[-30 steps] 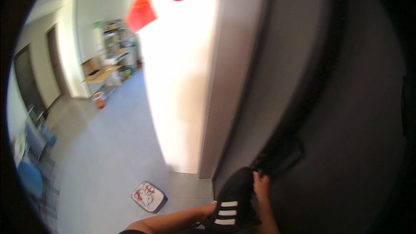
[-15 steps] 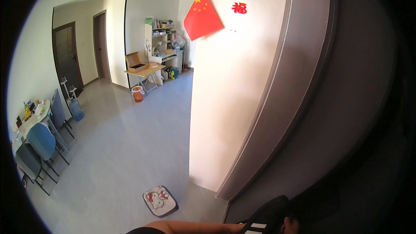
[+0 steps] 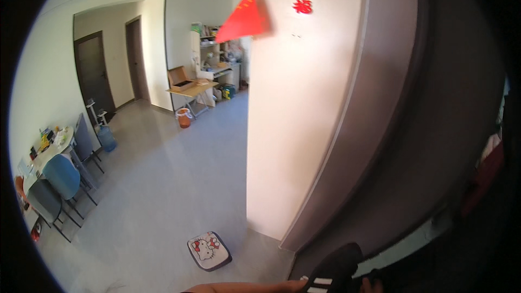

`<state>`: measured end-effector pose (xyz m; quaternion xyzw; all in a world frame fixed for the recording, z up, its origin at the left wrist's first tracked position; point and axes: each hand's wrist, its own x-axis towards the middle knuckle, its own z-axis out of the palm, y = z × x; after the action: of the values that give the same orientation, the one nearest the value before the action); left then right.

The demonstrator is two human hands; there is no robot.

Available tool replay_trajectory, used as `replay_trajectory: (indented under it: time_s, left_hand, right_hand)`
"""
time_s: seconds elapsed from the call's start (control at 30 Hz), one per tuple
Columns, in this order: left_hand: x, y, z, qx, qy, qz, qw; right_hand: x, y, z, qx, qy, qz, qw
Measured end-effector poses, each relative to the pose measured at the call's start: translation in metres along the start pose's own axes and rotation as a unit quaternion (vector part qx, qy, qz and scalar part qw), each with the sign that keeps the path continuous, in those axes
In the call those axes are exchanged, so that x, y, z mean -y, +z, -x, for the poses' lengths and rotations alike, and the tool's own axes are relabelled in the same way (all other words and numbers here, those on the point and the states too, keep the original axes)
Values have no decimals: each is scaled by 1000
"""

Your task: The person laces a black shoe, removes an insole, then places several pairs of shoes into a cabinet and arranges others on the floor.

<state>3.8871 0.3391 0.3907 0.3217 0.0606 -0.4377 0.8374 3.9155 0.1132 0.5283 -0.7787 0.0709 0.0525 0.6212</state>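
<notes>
Black with white stripes, a shoe (image 3: 337, 263) is at your view's lower edge, rounded end pointing away. Your left hand (image 3: 298, 286) meets its left side, fingers hidden, so you cannot tell their opening or grip. Your right hand (image 3: 372, 285), just right of it, is too dim to tell either. A square white-topped, cat-printed stool (image 3: 208, 249) stands leftward on the pale grey floor (image 3: 163, 195).

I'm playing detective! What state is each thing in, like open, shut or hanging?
Shoe, slanting; worn or not, unclear
Left hand, mostly hidden; grip unclear
Right hand, dim; grip unclear
Box, open
Folding table, set up
Bin, upright, lined
Flag, hanging, bent
Square pad, patterned side up
Far doors, seem shut
Blue chair, upright, unoccupied
Water bottle, upright
</notes>
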Motion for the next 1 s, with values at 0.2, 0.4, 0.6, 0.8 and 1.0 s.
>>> replay_trajectory:
  time_s: [0.2,0.4,0.6,0.8,1.0]
  left_hand:
    - [4,30,-20,34,-37,19,999]
    - [10,67,-55,117,11,-39,992]
    - [31,109,-125,97,20,11,995]
    - [45,150,-209,99,-54,57,992]
    - [63,202,-305,116,-150,-37,981]
  right_hand:
    - [-38,-62,-39,-51,49,47,996]
    - [-46,-127,-48,-87,8,78,993]
    - [-77,-228,-65,-220,9,74,973]
    - [-88,-335,-59,-333,33,118,935]
    - [-167,-472,-36,-428,30,198,881]
